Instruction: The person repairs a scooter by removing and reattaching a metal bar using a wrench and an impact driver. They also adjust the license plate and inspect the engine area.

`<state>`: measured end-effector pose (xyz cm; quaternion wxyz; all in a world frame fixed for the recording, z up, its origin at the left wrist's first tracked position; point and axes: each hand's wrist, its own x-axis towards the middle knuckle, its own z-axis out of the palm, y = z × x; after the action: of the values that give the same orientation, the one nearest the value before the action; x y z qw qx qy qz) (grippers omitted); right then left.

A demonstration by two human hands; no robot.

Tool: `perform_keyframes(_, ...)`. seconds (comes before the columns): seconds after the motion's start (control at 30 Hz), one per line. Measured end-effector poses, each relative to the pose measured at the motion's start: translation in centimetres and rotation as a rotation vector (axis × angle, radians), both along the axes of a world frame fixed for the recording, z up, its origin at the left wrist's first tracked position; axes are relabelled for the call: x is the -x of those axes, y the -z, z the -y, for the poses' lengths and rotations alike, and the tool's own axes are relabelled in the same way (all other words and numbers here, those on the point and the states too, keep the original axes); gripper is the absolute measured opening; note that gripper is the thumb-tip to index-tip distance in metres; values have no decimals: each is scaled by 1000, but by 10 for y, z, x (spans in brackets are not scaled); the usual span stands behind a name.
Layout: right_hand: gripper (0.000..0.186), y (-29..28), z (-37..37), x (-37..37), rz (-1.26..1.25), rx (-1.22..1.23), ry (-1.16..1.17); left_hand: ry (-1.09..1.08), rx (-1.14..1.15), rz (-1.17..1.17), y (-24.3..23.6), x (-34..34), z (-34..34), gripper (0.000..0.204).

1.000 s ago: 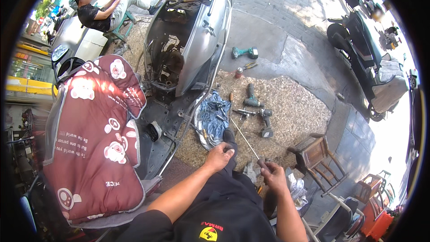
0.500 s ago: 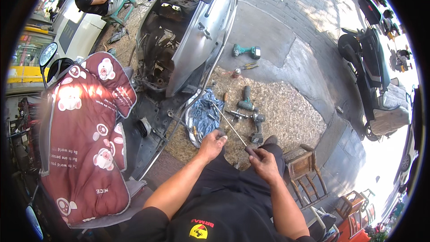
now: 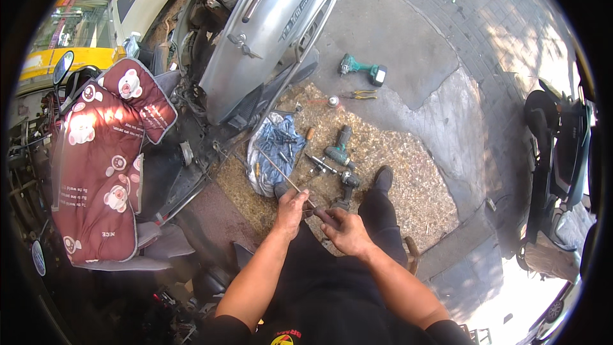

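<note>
A long thin-shafted screwdriver slants up and left across my lap. My right hand is closed round its brownish handle. My left hand is closed on the shaft just ahead of the handle; whether its fingers also hold something small and dark cannot be made out. The shaft's far end overlaps a blue cloth or bag with small tools on it. Right of this lie a green-black cordless drill, a second power tool and an orange handle.
A silver scooter with exposed inner parts stands ahead. A maroon bear-print quilt covers another at left. Farther out are a teal cordless tool, yellow-handled pliers and a small can. A dark scooter stands far right.
My left hand, apart from the shaft before, has come onto it, close to my right hand. The whole view has shifted; the wooden stool is mostly hidden now.
</note>
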<state>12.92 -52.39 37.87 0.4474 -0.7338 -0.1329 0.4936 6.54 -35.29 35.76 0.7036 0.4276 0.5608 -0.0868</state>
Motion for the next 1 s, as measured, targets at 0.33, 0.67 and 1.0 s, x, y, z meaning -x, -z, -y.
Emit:
perform_keyframes(0.33,44,76,-2,-16,-21,-35,113,46,-244,51,96,-40,17,12)
perform_keyframes(0.67,44,246,-107,-18,-9,-266,282,88,-482,222,260,-58,-90,19)
perform_keyframes(1.0,48,349,-180,-26,55,-537,316,-20,-680,409,327,-81,-149,25)
